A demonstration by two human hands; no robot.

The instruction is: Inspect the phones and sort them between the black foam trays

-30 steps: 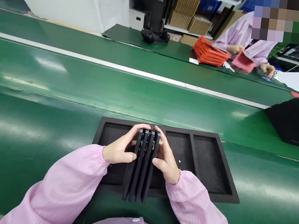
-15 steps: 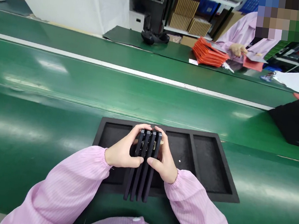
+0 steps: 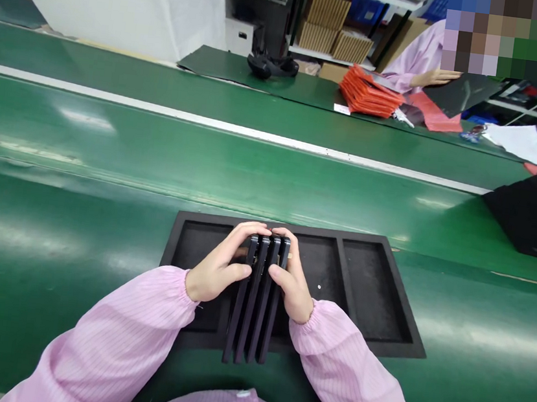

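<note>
Several thin black slabs (image 3: 254, 320) stand on edge, pressed together side by side, over a black foam tray (image 3: 392, 346) with several rectangular pockets. My left hand (image 3: 215, 269) grips the pack from its left side, fingers curled over the far end. My right hand (image 3: 294, 282) clamps the right side the same way. Both wrists wear pink sleeves. The near ends of the slabs reach past the tray's front rim.
The tray lies on a green conveyor belt (image 3: 109, 142) with a white strip. Across the belt a person in a pink coat (image 3: 413, 59) handles a dark sheet beside a stack of orange pouches (image 3: 367, 92). A black cloth (image 3: 536, 211) lies at right, and a black headset (image 3: 270, 64) sits at the back.
My hands and the slabs have hardly moved; my fingers closed slightly tighter over the far ends. The person opposite put down the red pouch and lifted a dark sheet.
</note>
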